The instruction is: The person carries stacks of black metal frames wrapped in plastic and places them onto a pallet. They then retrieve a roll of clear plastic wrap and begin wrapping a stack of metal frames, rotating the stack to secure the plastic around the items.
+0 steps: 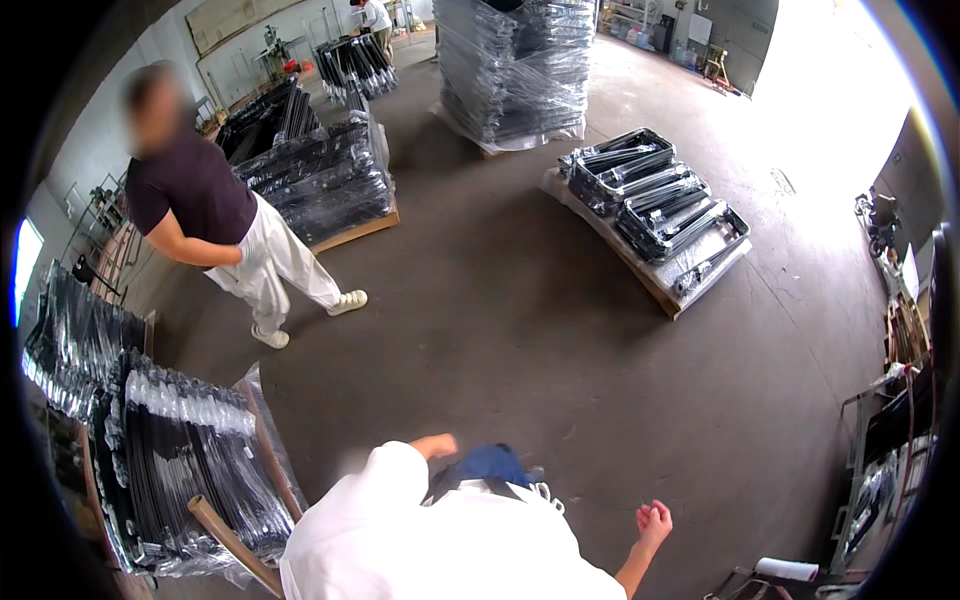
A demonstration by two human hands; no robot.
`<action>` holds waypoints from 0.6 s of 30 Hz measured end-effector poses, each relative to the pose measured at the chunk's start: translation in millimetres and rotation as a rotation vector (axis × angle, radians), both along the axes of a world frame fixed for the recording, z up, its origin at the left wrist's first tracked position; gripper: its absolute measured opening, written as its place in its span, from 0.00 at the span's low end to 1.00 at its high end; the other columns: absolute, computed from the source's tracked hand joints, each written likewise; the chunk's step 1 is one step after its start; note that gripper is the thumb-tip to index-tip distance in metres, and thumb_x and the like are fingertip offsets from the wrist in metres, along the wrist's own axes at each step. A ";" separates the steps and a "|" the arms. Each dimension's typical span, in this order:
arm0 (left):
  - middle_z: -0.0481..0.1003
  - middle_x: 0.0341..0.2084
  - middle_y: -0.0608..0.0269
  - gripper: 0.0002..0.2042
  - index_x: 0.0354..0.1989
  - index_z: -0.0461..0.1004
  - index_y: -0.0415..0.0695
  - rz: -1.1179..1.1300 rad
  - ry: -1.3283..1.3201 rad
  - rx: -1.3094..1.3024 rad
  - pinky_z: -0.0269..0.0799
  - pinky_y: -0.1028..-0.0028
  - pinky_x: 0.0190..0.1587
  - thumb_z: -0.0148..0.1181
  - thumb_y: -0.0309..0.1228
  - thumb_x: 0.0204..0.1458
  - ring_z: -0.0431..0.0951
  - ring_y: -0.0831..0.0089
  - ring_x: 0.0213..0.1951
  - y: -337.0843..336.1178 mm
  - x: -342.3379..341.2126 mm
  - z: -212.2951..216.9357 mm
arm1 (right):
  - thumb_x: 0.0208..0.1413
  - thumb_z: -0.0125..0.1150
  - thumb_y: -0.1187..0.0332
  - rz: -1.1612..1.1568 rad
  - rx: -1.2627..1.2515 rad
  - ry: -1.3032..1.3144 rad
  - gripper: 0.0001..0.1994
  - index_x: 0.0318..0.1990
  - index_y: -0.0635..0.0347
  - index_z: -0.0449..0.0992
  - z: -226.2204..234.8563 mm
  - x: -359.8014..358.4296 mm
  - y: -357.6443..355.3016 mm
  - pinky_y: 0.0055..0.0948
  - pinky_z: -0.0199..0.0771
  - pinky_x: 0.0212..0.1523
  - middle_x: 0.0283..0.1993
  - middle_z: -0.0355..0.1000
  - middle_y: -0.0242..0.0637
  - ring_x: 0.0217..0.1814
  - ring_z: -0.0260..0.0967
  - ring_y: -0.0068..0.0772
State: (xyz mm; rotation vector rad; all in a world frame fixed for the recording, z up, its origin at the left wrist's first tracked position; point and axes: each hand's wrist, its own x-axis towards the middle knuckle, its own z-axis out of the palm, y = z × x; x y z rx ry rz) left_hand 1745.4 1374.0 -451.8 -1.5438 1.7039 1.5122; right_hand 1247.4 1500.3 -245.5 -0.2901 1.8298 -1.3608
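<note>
My left hand (pixel 436 446) shows just past my white sleeve, in front of my body. Its fingers are smeared and small, so their pose is unclear, and nothing shows in it. Out to the right, my right hand (pixel 654 522) hangs over the bare floor with its fingers curled in, and I see nothing in it. Neither hand touches any goods. Nearest on my left is a stack of black metal frames (pixel 190 470) under clear plastic wrap, with a brown cardboard tube (pixel 232 545) leaning beside it.
A co-worker (pixel 190 190) in a dark shirt and light trousers stands at left. Ahead right, black frames (pixel 655 195) lie on a low pallet (pixel 640 272). A tall wrapped stack (pixel 515 75) stands farther back, with wrapped frames (pixel 325 180) behind the co-worker. Racks (pixel 885 470) line the right.
</note>
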 end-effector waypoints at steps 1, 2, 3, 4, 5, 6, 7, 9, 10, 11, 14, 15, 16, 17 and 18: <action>0.72 0.22 0.60 0.08 0.24 0.72 0.43 0.161 -0.035 0.071 0.64 0.62 0.27 0.49 0.31 0.37 0.71 0.68 0.24 8.7 -1.0 3.2 | 0.51 0.45 0.74 0.038 -0.030 0.042 0.08 0.37 0.60 0.69 11.1 -11.2 -22.7 0.18 0.67 0.22 0.26 0.71 0.34 0.23 0.68 0.24; 0.72 0.21 0.63 0.08 0.24 0.72 0.45 0.332 -0.071 0.145 0.63 0.62 0.26 0.49 0.31 0.36 0.71 0.70 0.23 21.1 -4.6 10.6 | 0.50 0.45 0.74 0.086 -0.059 0.083 0.08 0.38 0.60 0.69 22.6 -21.2 -47.1 0.18 0.67 0.23 0.26 0.71 0.34 0.23 0.68 0.23; 0.72 0.20 0.66 0.07 0.23 0.72 0.47 0.499 -0.108 0.217 0.62 0.62 0.24 0.49 0.32 0.36 0.70 0.72 0.22 28.4 -13.4 26.3 | 0.50 0.45 0.75 0.133 -0.090 0.124 0.09 0.38 0.61 0.69 29.4 -29.4 -67.3 0.18 0.68 0.24 0.25 0.70 0.34 0.24 0.68 0.23; 0.71 0.18 0.61 0.06 0.21 0.71 0.41 0.566 -0.065 0.218 0.63 0.66 0.20 0.49 0.29 0.37 0.71 0.71 0.19 28.5 -25.8 45.0 | 0.50 0.45 0.76 0.168 -0.123 0.157 0.09 0.37 0.63 0.69 31.1 -37.3 -84.8 0.18 0.68 0.26 0.25 0.70 0.34 0.24 0.67 0.22; 0.70 0.15 0.57 0.06 0.18 0.71 0.36 0.640 -0.027 0.216 0.65 0.71 0.15 0.48 0.26 0.39 0.71 0.69 0.16 26.4 -36.0 61.5 | 0.50 0.44 0.76 0.209 -0.158 0.183 0.09 0.37 0.64 0.69 30.0 -42.8 -104.6 0.19 0.69 0.27 0.25 0.69 0.34 0.24 0.67 0.22; 0.71 0.16 0.57 0.07 0.19 0.71 0.36 0.634 -0.081 0.253 0.65 0.72 0.16 0.49 0.26 0.39 0.71 0.70 0.16 27.3 -42.7 67.2 | 0.50 0.44 0.77 0.262 -0.197 0.205 0.09 0.37 0.66 0.69 27.3 -45.5 -123.9 0.19 0.69 0.29 0.25 0.69 0.34 0.24 0.66 0.22; 0.71 0.16 0.57 0.07 0.20 0.71 0.35 0.621 -0.131 0.290 0.65 0.72 0.17 0.49 0.27 0.39 0.71 0.70 0.16 23.7 -51.8 67.6 | 0.49 0.44 0.77 0.318 -0.175 0.233 0.09 0.36 0.66 0.70 22.9 -49.4 -139.7 0.19 0.69 0.29 0.25 0.69 0.34 0.25 0.66 0.21; 0.71 0.17 0.58 0.09 0.22 0.72 0.37 0.519 -0.128 0.279 0.67 0.71 0.22 0.50 0.30 0.39 0.72 0.70 0.21 2.0 -68.8 66.2 | 0.48 0.45 0.77 0.423 -0.132 0.297 0.08 0.35 0.65 0.70 10.6 -55.2 -165.2 0.20 0.68 0.29 0.26 0.69 0.34 0.25 0.65 0.20; 0.72 0.18 0.59 0.09 0.23 0.73 0.37 0.478 -0.108 0.268 0.67 0.71 0.24 0.50 0.31 0.39 0.72 0.69 0.22 -17.2 -78.2 63.5 | 0.47 0.47 0.77 0.463 -0.066 0.343 0.08 0.34 0.65 0.71 2.0 -58.3 -175.8 0.21 0.68 0.29 0.26 0.69 0.34 0.25 0.65 0.20; 0.72 0.18 0.59 0.10 0.24 0.73 0.38 0.432 -0.088 0.257 0.67 0.71 0.25 0.51 0.32 0.39 0.73 0.69 0.24 -37.1 -87.2 59.8 | 0.45 0.48 0.77 0.499 0.002 0.389 0.08 0.33 0.65 0.72 -10.8 -62.6 -182.7 0.21 0.68 0.29 0.26 0.69 0.35 0.26 0.65 0.21; 0.71 0.15 0.60 0.07 0.19 0.71 0.39 0.491 -0.100 0.113 0.63 0.72 0.16 0.49 0.29 0.38 0.70 0.70 0.15 -115.6 -125.4 10.8 | 0.42 0.52 0.73 0.647 0.071 0.695 0.09 0.33 0.64 0.72 -96.3 -90.8 -167.8 0.30 0.70 0.33 0.29 0.71 0.43 0.30 0.70 0.37; 0.71 0.17 0.59 0.07 0.20 0.71 0.39 0.502 -0.120 0.060 0.64 0.71 0.19 0.49 0.29 0.39 0.71 0.69 0.18 -136.2 -143.2 -2.5 | 0.41 0.53 0.71 0.735 0.193 0.621 0.10 0.33 0.62 0.73 -122.5 -105.4 -155.9 0.33 0.70 0.35 0.31 0.72 0.44 0.32 0.70 0.41; 0.71 0.19 0.57 0.08 0.21 0.72 0.39 0.450 -0.115 -0.019 0.64 0.71 0.21 0.48 0.30 0.40 0.71 0.67 0.20 -169.3 -169.4 -3.4 | 0.41 0.53 0.70 0.739 0.270 0.531 0.09 0.30 0.61 0.75 -137.8 -120.0 -136.7 0.33 0.70 0.36 0.29 0.73 0.43 0.32 0.71 0.40; 0.71 0.20 0.56 0.08 0.23 0.72 0.39 0.367 -0.090 -0.113 0.65 0.70 0.24 0.48 0.30 0.40 0.71 0.65 0.23 -206.0 -195.3 -3.2 | 0.41 0.53 0.70 0.755 0.365 0.496 0.08 0.30 0.61 0.75 -153.6 -136.2 -122.9 0.33 0.70 0.35 0.29 0.73 0.43 0.31 0.71 0.40; 0.72 0.22 0.55 0.08 0.24 0.72 0.39 0.300 -0.032 -0.211 0.65 0.69 0.26 0.48 0.30 0.41 0.71 0.64 0.25 -242.9 -231.7 -3.6 | 0.40 0.53 0.70 0.759 0.481 0.497 0.08 0.30 0.61 0.75 -156.9 -150.0 -117.4 0.33 0.70 0.35 0.29 0.73 0.43 0.31 0.71 0.40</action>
